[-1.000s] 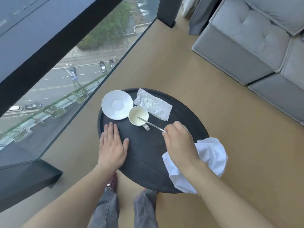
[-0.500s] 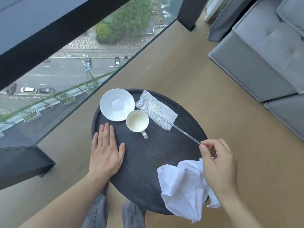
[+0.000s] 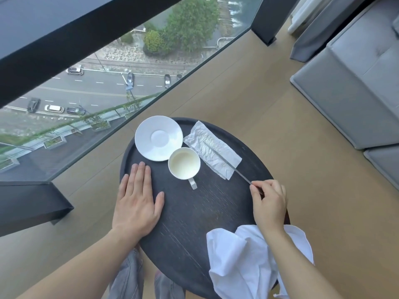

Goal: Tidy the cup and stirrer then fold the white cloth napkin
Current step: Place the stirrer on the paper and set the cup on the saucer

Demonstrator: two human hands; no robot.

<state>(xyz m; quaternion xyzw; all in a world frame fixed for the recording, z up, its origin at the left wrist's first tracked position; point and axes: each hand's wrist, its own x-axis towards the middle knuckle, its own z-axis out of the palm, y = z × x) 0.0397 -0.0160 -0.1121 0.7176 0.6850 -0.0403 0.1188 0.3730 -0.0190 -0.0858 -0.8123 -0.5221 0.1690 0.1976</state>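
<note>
Two hands over round dark table [image 3: 194, 223], viewed from above. L hand [image 3: 138, 203] lies flat, palm down, fingers straight and together, thumb out, gripping nothing; sits on tabletop just near-left of cup. Cup [image 3: 184, 163] white, upright, pale milky liquid inside, handle pointing toward person; used here as ref. point. Saucer [image 3: 158, 140] white, on far-left side of cup, rim touching or slightly under cup's edge, can't tell which. Paper wrapper [image 3: 212, 149] crinkled, white, lies flat just right of cup, long axis running diagonally away from it. Stirrer [image 3: 228, 162] thin, metal, long; far end rests across wrapper, right of cup; near end pinched in R hand. R hand [image 3: 269, 203] well to right and nearer than cup, fingers curled, thumb + forefinger closed on stirrer's end; other fingers tucked in. Stirrer is clear of cup, not inside it. White cloth napkin [image 3: 244, 262] crumpled, unfolded, at table's near-right edge, far from cup, partly hanging over rim; R forearm crosses above it. Grey sofa [image 3: 356, 93] well right of cup, beyond table. Full-height window [image 3: 129, 61] on cup's far-left side, street below.
</note>
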